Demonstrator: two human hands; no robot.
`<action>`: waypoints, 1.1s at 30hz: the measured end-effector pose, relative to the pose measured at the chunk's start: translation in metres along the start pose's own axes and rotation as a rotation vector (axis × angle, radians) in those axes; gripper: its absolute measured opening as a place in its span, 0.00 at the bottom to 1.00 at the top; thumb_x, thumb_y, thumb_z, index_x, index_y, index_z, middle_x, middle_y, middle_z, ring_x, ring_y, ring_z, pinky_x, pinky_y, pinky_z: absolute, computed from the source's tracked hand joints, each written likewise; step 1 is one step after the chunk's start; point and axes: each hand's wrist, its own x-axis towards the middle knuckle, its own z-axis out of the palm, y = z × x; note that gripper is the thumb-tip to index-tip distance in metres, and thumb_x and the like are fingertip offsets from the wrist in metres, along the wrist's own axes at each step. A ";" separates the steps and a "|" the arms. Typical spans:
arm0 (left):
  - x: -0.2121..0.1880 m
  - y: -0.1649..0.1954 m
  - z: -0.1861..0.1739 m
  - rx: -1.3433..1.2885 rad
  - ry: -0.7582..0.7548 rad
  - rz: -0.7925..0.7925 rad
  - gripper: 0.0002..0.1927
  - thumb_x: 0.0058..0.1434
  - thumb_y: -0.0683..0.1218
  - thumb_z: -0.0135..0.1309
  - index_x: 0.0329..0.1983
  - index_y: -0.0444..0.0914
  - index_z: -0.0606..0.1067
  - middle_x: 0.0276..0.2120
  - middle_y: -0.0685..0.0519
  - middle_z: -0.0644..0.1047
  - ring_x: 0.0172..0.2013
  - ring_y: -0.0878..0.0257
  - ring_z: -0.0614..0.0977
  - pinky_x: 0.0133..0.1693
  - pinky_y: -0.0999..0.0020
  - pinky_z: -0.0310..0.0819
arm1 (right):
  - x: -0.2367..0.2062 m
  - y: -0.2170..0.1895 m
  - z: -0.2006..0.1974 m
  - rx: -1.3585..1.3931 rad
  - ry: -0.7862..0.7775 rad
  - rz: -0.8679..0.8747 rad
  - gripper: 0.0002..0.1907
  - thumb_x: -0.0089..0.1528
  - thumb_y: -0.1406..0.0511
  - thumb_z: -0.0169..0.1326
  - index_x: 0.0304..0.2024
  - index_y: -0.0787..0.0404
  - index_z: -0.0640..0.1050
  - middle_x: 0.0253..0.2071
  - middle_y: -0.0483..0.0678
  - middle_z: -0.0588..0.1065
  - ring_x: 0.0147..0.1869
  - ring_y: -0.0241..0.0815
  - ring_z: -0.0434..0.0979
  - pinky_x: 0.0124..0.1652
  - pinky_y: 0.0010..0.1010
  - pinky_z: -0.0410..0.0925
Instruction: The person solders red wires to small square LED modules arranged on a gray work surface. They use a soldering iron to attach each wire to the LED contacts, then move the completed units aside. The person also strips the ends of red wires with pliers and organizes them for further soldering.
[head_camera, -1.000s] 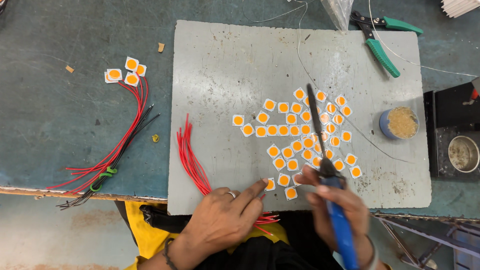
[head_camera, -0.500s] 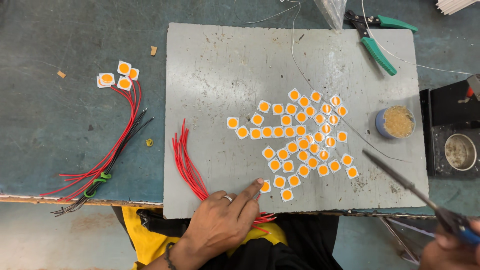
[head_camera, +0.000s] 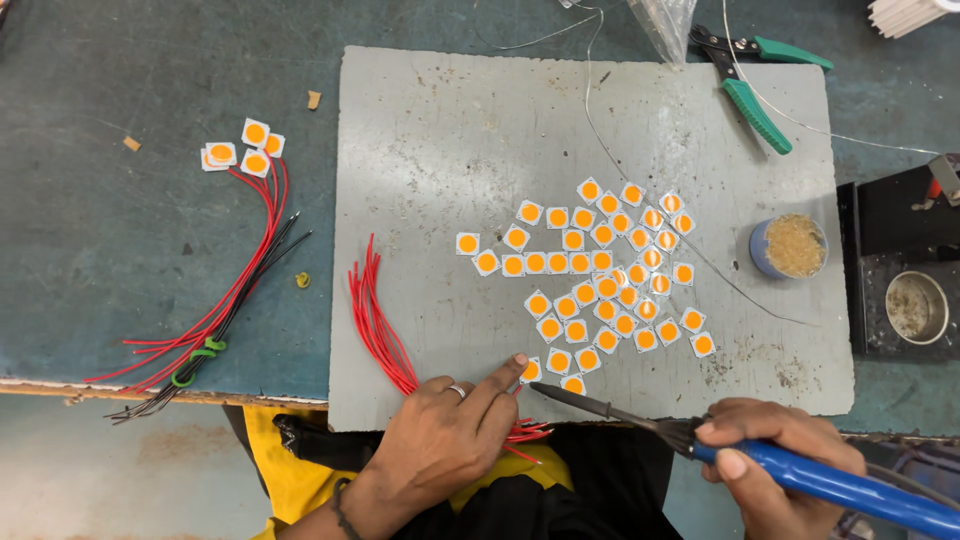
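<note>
The left hand (head_camera: 440, 440) lies at the near edge of the grey board (head_camera: 440, 150), on top of a bundle of red wires (head_camera: 375, 310). Its index finger is stretched out and the tip presses on a small square chip with an orange centre (head_camera: 530, 370); the other fingers are loosely bent and hold nothing. The right hand (head_camera: 775, 450) is closed around the blue handle of a soldering iron (head_camera: 700, 440), whose dark tip lies just beside that chip. Many similar chips (head_camera: 600, 265) lie spread on the board. Further right stand a small blue cup with yellowish material (head_camera: 790, 247) and green-handled cutters (head_camera: 750, 85).
</note>
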 end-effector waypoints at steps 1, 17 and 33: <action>0.000 0.001 0.001 -0.005 0.006 -0.005 0.05 0.57 0.40 0.55 0.29 0.36 0.70 0.54 0.40 0.80 0.20 0.66 0.74 0.28 0.69 0.71 | 0.005 -0.004 0.002 -0.070 -0.019 0.001 0.10 0.53 0.66 0.60 0.34 0.68 0.81 0.31 0.58 0.81 0.22 0.36 0.79 0.26 0.24 0.71; 0.000 0.002 0.003 -0.032 0.013 -0.023 0.06 0.57 0.41 0.54 0.27 0.37 0.69 0.54 0.40 0.80 0.20 0.65 0.75 0.28 0.68 0.71 | 0.037 -0.033 0.010 -0.166 -0.243 -0.158 0.09 0.53 0.66 0.61 0.33 0.65 0.82 0.27 0.51 0.80 0.28 0.38 0.80 0.34 0.27 0.72; 0.002 0.004 0.003 -0.037 -0.025 -0.057 0.04 0.59 0.41 0.56 0.30 0.36 0.73 0.54 0.43 0.80 0.19 0.64 0.75 0.27 0.67 0.72 | 0.016 -0.023 -0.033 -0.215 -0.030 -0.189 0.10 0.64 0.64 0.55 0.36 0.66 0.79 0.25 0.52 0.78 0.30 0.38 0.78 0.56 0.34 0.76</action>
